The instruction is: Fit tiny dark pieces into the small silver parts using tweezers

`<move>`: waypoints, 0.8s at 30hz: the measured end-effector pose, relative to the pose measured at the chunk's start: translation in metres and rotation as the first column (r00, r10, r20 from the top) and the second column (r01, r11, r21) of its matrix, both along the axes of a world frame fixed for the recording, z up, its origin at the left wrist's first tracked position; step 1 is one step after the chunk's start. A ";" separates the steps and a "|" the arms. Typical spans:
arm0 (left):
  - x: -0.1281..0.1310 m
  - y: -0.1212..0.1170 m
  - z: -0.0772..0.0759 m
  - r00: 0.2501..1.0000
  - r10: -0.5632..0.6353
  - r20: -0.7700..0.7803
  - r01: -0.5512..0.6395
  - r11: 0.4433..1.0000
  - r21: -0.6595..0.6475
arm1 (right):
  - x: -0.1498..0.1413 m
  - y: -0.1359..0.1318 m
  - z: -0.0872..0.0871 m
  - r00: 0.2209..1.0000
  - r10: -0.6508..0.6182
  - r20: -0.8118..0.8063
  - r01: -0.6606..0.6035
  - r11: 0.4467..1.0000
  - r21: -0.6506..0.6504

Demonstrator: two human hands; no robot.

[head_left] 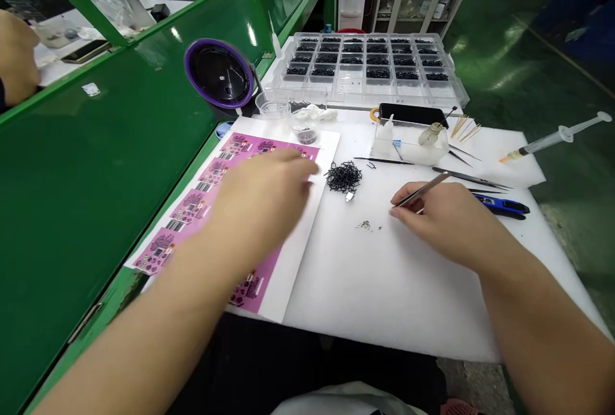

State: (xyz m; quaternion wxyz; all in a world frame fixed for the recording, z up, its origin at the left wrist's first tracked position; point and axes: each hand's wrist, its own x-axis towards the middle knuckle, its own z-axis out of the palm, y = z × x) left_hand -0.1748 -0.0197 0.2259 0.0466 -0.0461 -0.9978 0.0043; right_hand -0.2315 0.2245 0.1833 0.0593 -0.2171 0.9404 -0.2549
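Note:
My left hand (269, 194) hovers over a pink sheet of small circuit boards (211, 187) on white paper; it is smeared by motion, so its fingers do not read. My right hand (442, 216) rests on the white foam mat (384, 274), pinched on metal tweezers (420, 189) whose tips point left. A pile of small black parts (343, 176) lies between the hands, with a tiny silver piece (349, 196) below it and a few specks (368, 225) near the tweezer tips.
A clear compartment box of black parts (368, 63) stands at the back. A purple-rimmed round lamp (220, 73), small clear cups (273, 105), a black phone (413, 113), spare tweezers (473, 178), a blue tool (504, 205), toothpicks (464, 125) and a syringe (557, 139). Another person's hand (16, 56) shows at far left.

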 end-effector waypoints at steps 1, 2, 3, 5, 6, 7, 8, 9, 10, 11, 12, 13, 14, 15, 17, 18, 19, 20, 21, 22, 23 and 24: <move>-0.002 0.012 -0.005 0.996 -0.075 0.051 0.075 0.997 -0.004 | 0.000 0.000 0.000 1.000 0.012 0.017 -0.013 1.000 0.008; -0.005 0.023 -0.012 0.988 -0.141 0.069 0.143 0.989 -0.024 | 0.000 -0.001 0.000 0.999 0.018 0.032 -0.018 1.000 0.005; -0.008 0.031 -0.019 0.981 -0.183 0.072 0.185 0.982 -0.031 | 0.000 -0.001 0.000 0.999 0.018 0.042 -0.018 1.000 -0.016; -0.013 0.041 -0.031 0.972 -0.226 0.057 0.229 0.973 -0.041 | 0.000 -0.003 -0.001 0.999 0.022 0.049 -0.016 0.994 -0.106; -0.015 0.042 -0.036 0.970 -0.238 0.050 0.240 0.970 -0.036 | 0.001 -0.004 -0.001 0.998 0.030 0.051 -0.021 0.986 -0.165; -0.016 0.042 -0.040 0.968 -0.247 0.047 0.249 0.968 -0.028 | 0.002 -0.006 -0.002 0.997 0.045 0.059 -0.031 0.974 -0.222; -0.017 0.041 -0.043 0.965 -0.257 0.048 0.258 0.966 -0.017 | 0.004 -0.008 -0.003 0.995 0.068 0.078 -0.045 0.963 -0.267; -0.018 0.039 -0.045 0.964 -0.263 0.046 0.264 0.965 -0.004 | 0.006 -0.011 -0.004 0.991 0.086 0.104 -0.051 0.953 -0.297; -0.019 0.037 -0.047 0.963 -0.265 0.042 0.265 0.964 0.011 | 0.007 -0.014 -0.005 0.986 0.093 0.135 -0.046 0.948 -0.315; -0.019 0.034 -0.049 0.964 -0.264 0.036 0.263 0.964 0.027 | 0.009 -0.017 -0.005 0.983 0.086 0.165 -0.030 0.948 -0.316; -0.020 0.032 -0.051 0.964 -0.263 0.031 0.262 0.964 0.040 | 0.010 -0.019 -0.006 0.980 0.068 0.188 -0.008 0.953 -0.304; -0.021 0.030 -0.053 0.964 -0.266 0.027 0.263 0.962 0.071 | 0.010 -0.021 -0.007 0.978 0.048 0.202 0.012 0.959 -0.283; -0.022 0.027 -0.054 0.962 -0.272 0.020 0.267 0.955 0.129 | 0.010 -0.022 -0.007 0.978 0.029 0.208 0.027 0.964 -0.263; -0.023 0.025 -0.055 0.960 -0.279 0.008 0.271 0.939 0.213 | 0.010 -0.023 -0.008 0.978 0.019 0.208 0.033 0.968 -0.247; -0.026 0.021 -0.054 0.958 -0.283 -0.046 0.276 0.868 0.412 | 0.009 -0.023 -0.009 0.979 0.022 0.204 0.026 0.972 -0.233; -0.027 0.019 -0.053 0.959 -0.274 -0.075 0.274 0.823 0.498 | 0.009 -0.023 -0.009 0.979 0.026 0.203 0.022 0.973 -0.231; -0.027 0.017 -0.051 0.961 -0.258 -0.096 0.266 0.785 0.559 | 0.008 -0.023 -0.009 0.979 0.029 0.201 0.018 0.974 -0.227; -0.027 0.015 -0.049 0.965 -0.238 -0.108 0.254 0.763 0.594 | 0.008 -0.023 -0.009 0.979 0.030 0.201 0.015 0.976 -0.219; -0.027 0.014 -0.047 0.971 -0.215 -0.107 0.234 0.749 0.619 | 0.008 -0.023 -0.009 0.979 0.029 0.202 0.014 0.978 -0.210; -0.026 0.014 -0.045 0.977 -0.189 -0.098 0.208 0.738 0.642 | 0.008 -0.022 -0.009 0.979 0.026 0.204 0.016 0.979 -0.202; -0.025 0.014 -0.043 0.983 -0.163 -0.089 0.180 0.727 0.662 | 0.008 -0.022 -0.009 0.978 0.021 0.208 0.021 0.980 -0.196; -0.024 0.014 -0.042 0.987 -0.137 -0.083 0.156 0.716 0.680 | 0.008 -0.022 -0.010 0.977 0.016 0.212 0.026 0.981 -0.194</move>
